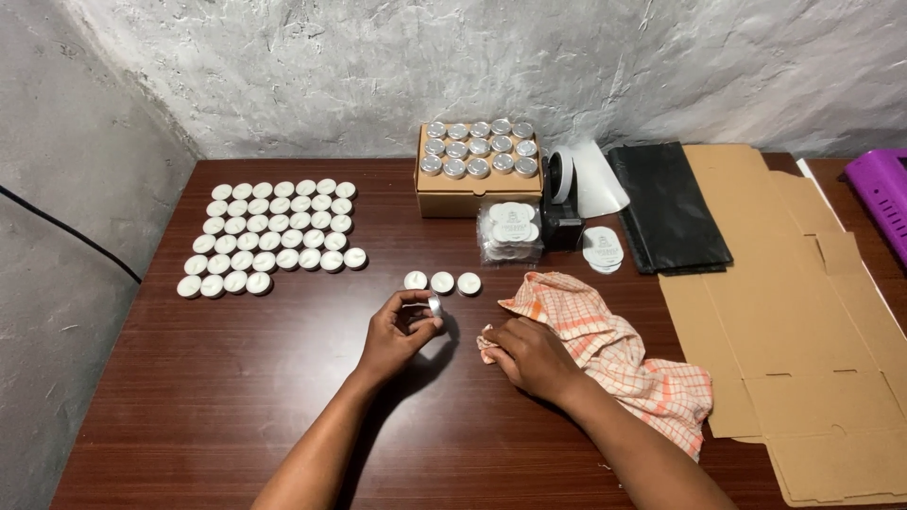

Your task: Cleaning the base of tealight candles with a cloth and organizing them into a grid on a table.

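Left hand [402, 326] gripping one tealight [434, 306], right hand [529, 354] clutching checked cloth [605, 349]. Big grid [269, 236] laid out on bench [236, 378]; box tealights [479, 147] still waiting.

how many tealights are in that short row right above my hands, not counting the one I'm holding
3. They sit side by side on the table: left tealight, middle tealight, right tealight, just above the left hand. None looks hidden.
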